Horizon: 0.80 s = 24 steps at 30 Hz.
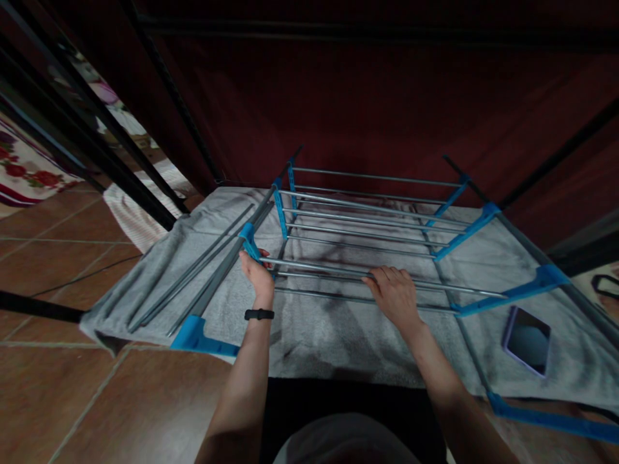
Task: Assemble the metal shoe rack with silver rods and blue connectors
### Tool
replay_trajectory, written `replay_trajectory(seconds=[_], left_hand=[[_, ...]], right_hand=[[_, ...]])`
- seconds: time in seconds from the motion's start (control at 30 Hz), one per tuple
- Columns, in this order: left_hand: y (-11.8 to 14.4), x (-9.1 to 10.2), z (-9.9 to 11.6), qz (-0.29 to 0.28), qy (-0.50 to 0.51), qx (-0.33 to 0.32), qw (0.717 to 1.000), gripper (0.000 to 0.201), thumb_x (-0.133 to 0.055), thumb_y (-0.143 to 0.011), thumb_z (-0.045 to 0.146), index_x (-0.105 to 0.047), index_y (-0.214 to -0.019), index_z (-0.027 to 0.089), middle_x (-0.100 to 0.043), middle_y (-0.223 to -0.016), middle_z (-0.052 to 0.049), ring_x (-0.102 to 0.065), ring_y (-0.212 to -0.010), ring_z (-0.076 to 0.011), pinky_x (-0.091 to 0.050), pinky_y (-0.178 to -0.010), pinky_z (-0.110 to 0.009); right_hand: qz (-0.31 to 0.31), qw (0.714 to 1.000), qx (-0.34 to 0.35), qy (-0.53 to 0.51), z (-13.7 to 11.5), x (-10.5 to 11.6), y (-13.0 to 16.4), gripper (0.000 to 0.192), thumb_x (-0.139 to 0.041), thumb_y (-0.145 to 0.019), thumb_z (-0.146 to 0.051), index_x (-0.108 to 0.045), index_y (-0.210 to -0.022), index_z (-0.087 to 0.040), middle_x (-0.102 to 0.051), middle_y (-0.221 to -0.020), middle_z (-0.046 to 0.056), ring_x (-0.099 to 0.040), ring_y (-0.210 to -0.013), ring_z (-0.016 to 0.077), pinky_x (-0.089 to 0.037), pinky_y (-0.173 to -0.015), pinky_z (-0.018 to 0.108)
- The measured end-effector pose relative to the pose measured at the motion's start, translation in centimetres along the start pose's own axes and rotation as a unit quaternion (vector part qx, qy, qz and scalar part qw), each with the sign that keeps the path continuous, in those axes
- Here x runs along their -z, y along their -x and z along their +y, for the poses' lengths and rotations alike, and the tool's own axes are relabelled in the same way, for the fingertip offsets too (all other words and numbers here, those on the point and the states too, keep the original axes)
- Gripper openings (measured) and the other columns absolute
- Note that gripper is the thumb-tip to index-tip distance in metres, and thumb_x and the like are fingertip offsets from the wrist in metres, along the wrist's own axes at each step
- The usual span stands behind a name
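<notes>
— While both arms reach forward and down, where do the hands sit?

— The left hand (257, 274) is at the near-left end of the rack (367, 225), fingers curled round a grey rod (309, 264) beside a blue plastic connector (249, 240). A black wristband (258, 314) circles that wrist.

— And the other?

— The right hand (394, 293) lies palm down mid-span, fingers bent over the same near rods, pressing more than gripping.

— Where's the rack itself?

— Lying on a grey towel (319, 328) spread on the tiled floor (72, 386), against a dark red wall.

— Anything around it?

— Loose grey poles (193, 274) lie on the towel left of the frame; a phone (527, 338) rests right of it, well apart from the right hand. A floral cloth (24, 171) shows far left.
</notes>
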<state>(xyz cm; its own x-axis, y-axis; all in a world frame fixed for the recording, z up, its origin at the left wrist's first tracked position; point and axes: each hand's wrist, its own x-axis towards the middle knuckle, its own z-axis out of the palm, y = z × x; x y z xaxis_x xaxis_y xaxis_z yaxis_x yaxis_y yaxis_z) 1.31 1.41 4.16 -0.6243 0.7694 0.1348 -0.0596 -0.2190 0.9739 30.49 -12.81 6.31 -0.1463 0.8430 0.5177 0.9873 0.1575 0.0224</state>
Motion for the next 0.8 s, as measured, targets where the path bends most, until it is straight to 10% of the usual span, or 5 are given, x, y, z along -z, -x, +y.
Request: replay_trajectory(seconds=[0.8], left_hand=[[-0.06, 0.16, -0.36, -0.004, 0.013, 0.004, 1.000, 0.053, -0.027, -0.094, 0.060, -0.053, -0.069, 0.020, -0.051, -0.058, 0.001, -0.042, -0.046, -0.0129, -0.033, -0.048, -0.029]], right_hand=[[0.007, 1.000, -0.011, 0.014, -0.34, -0.01, -0.16, 0.037, -0.042, -0.106, -0.043, -0.063, -0.086, -0.020, -0.067, -0.081, 0.006, -0.055, -0.080, 0.0220, -0.028, -0.075, 0.035]])
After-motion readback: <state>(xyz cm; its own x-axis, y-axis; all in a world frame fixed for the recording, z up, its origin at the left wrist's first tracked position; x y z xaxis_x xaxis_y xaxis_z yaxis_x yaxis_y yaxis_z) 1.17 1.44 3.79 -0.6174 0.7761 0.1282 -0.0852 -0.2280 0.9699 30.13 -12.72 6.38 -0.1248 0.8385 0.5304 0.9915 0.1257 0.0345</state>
